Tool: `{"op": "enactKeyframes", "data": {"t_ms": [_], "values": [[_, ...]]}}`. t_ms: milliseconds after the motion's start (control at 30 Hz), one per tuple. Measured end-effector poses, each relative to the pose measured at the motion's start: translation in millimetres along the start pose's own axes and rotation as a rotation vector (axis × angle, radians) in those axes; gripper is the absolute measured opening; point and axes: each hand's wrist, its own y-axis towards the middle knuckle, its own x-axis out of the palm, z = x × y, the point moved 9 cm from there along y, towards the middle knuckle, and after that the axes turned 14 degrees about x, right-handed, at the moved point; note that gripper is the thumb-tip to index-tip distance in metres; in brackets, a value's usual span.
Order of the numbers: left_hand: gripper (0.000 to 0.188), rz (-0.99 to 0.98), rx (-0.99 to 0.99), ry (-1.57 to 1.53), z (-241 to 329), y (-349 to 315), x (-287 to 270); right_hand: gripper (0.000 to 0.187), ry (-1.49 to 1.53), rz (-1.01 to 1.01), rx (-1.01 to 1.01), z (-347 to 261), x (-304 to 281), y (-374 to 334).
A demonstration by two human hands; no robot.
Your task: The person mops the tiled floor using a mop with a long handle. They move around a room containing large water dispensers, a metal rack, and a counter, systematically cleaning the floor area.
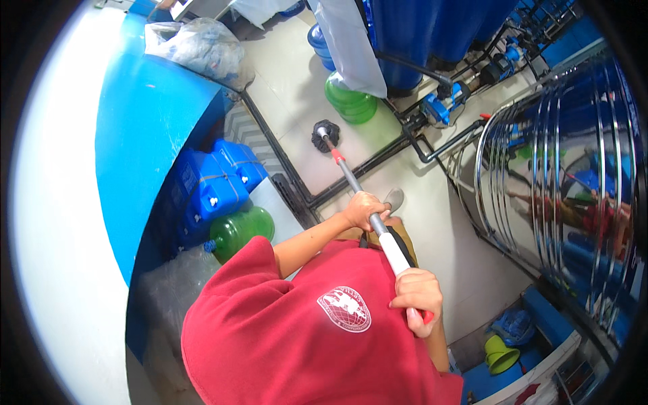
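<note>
A long-handled mop (352, 181) slants away from my body, with a grey pole, a red joint and a white sleeve near its close end. My left hand (366, 210) is wrapped round the grey part of the pole. Closer to my chest, my right hand (417, 297) grips the handle end, where a bit of red shows below the fingers. The dark mop head (325, 136) rests on the pale tiled floor (290, 115), just short of a large green water jug (352, 101).
Black pipes (351, 177) run low across the floor ahead. On the right stands a shiny steel tank (540, 182), with blue pumps (442, 104) beyond it. Blue containers (214, 182) and a green jug (243, 233) sit left, beside a blue counter (145, 115). A green bucket (500, 354) lies lower right.
</note>
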Motion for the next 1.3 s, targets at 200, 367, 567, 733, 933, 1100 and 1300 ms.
{"op": "enactKeyframes", "data": {"t_ms": [200, 367, 567, 733, 933, 1100, 1300], "values": [[0.024, -0.015, -0.096, 0.139, -136, -15, -41, 0.023, -0.083, -0.084, 0.066, 95, -2, 84], [0.020, -0.067, -0.249, 0.339, -227, -46, -122, 0.017, -0.145, -0.258, 0.014, 158, 49, 179], [0.023, -0.044, -0.387, 0.415, -243, -55, -217, 0.013, -0.135, -0.224, -0.037, 115, 111, 264], [0.029, 0.050, -0.152, 0.111, -202, -30, -234, 0.017, -0.150, -0.170, -0.086, 38, 126, 283], [0.032, 0.268, 0.024, 0.034, -256, -22, -287, 0.028, -0.027, -0.083, -0.282, 34, 143, 363], [0.025, 0.237, 0.002, 0.212, -352, -84, -332, 0.021, -0.290, -0.301, -0.217, 127, 221, 415], [0.019, 0.113, -0.363, 0.425, -499, -169, -404, 0.018, -0.473, -0.433, -0.111, 279, 306, 513]]}}
